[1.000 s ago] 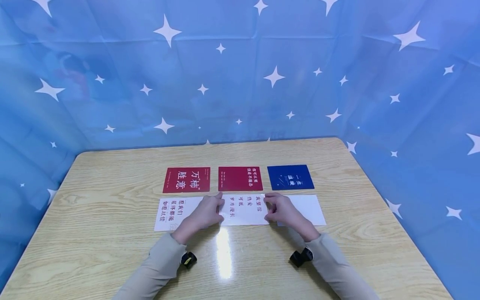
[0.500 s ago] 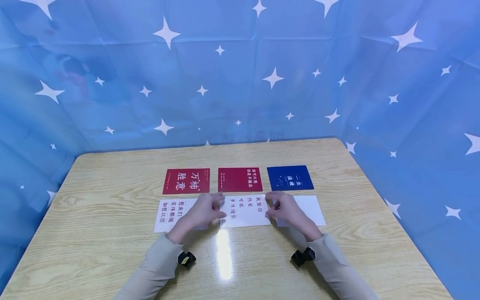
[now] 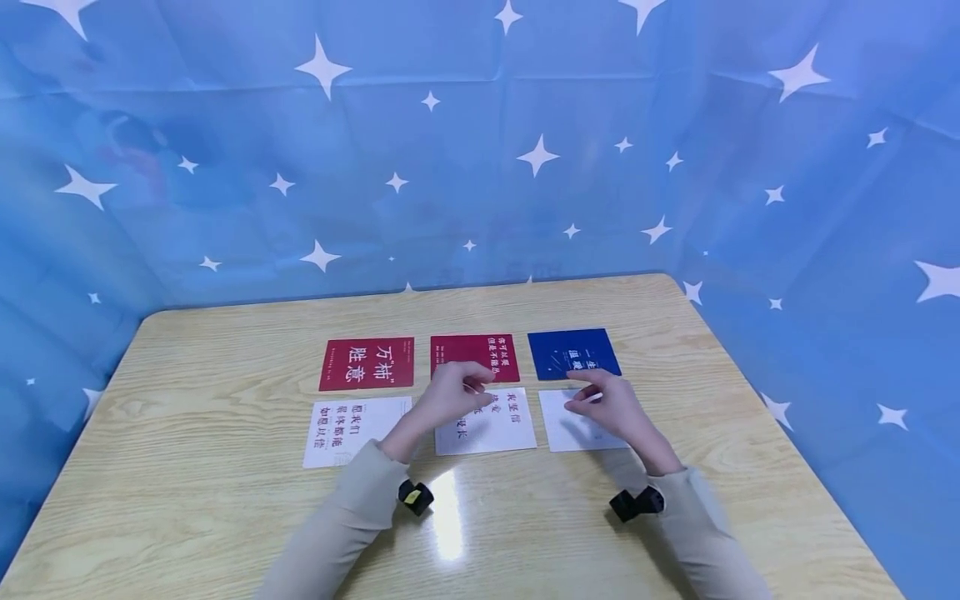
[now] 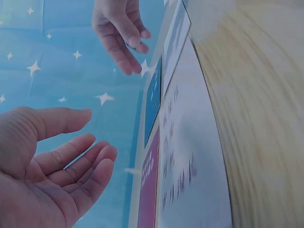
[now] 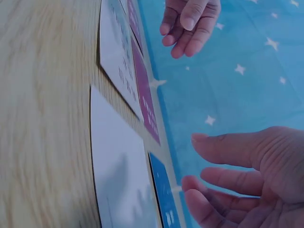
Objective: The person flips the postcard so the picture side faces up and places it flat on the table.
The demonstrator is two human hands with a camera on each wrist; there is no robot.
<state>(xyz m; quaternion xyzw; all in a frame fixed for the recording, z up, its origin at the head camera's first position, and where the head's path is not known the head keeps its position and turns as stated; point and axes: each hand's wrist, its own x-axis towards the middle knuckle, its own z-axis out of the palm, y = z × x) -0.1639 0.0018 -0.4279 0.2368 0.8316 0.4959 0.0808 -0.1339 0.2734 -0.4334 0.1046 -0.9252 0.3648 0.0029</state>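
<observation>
Both hands are raised above the cards with nothing in them. My left hand [image 3: 447, 398] hovers over the middle white card [image 3: 517, 429], hiding part of its printed writing; its fingers are loosely bent and the thumb stands apart in the left wrist view. Over the right white card [image 3: 558, 425] hangs my right hand [image 3: 611, 404], fingers relaxed, thumb apart from them; its shadow falls on that card in the right wrist view. The left white card [image 3: 322, 433] with dark writing lies beside the middle one.
Behind the white cards lie a red card [image 3: 367, 364] at left, a second red card [image 3: 513, 358] in the middle and a blue card [image 3: 551, 354] at right. The wooden table [image 3: 187, 467] meets a blue starry cloth [image 3: 450, 167] at the back.
Both hands have come away from the middle white card's edges and risen, shifting to the right. The middle card stays flat on the table.
</observation>
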